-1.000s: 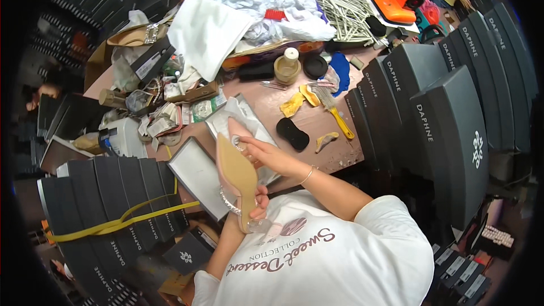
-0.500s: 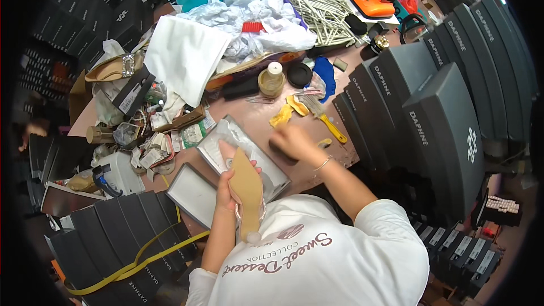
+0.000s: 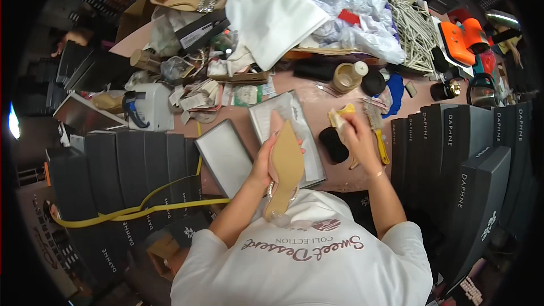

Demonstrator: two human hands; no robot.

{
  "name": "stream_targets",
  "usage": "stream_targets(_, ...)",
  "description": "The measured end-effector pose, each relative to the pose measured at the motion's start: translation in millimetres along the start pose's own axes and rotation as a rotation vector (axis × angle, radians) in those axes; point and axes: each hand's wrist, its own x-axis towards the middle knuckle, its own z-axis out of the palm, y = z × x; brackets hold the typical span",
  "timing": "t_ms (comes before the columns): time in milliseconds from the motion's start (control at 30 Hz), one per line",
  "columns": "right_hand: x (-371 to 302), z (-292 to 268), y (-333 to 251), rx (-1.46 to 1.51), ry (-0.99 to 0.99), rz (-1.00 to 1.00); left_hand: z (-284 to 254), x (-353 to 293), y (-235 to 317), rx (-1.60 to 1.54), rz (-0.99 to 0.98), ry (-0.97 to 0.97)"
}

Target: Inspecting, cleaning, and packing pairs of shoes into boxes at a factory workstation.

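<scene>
My left hand [image 3: 264, 161] is wrapped round a woman's shoe [image 3: 289, 156], its tan sole facing up and its toe pointing away from me. A clear heel [image 3: 278, 217] and a sparkling strap show at the near end. Under the shoe's toe lies a grey shoebox [image 3: 311, 153] lined with white tissue. My right hand [image 3: 358, 139] is closed and slightly blurred, with something pale at its fingertips that I cannot make out. Just beyond it is a yellow cloth [image 3: 342, 110]. Left of that hand sits a black oval pad [image 3: 334, 145]; a yellow-handled brush [image 3: 382, 147] lies to its right.
A grey box lid [image 3: 225, 153] lies left of the shoebox. Dark shoeboxes [image 3: 433, 136] stand in rows on both sides. Farther back are a capped jar [image 3: 346, 77], a black round lid [image 3: 373, 83], a white sheet [image 3: 272, 17] and crumpled tissue. Yellow strapping [image 3: 164, 207] loops at the left.
The head view has swung, so the table sits farther right. My right hand has come off the black pad, uncovering it, and is now by the yellow cloth. The left hand keeps the shoe.
</scene>
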Motion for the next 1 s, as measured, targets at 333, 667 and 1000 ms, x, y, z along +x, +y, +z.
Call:
stream_targets(333,-86,88,-82,-0.485,-0.365,-0.751,16,-48,-10,0.075,0.168,-0.056)
stream_targets(667,-93,121,-99,-0.562,-0.402,-0.992,9,-80,-2,0.137,0.283,-0.079)
stream_targets(1000,-106,101,-92,-0.564,-0.417,-0.984,8,-66,5,-0.03,0.233,-0.04)
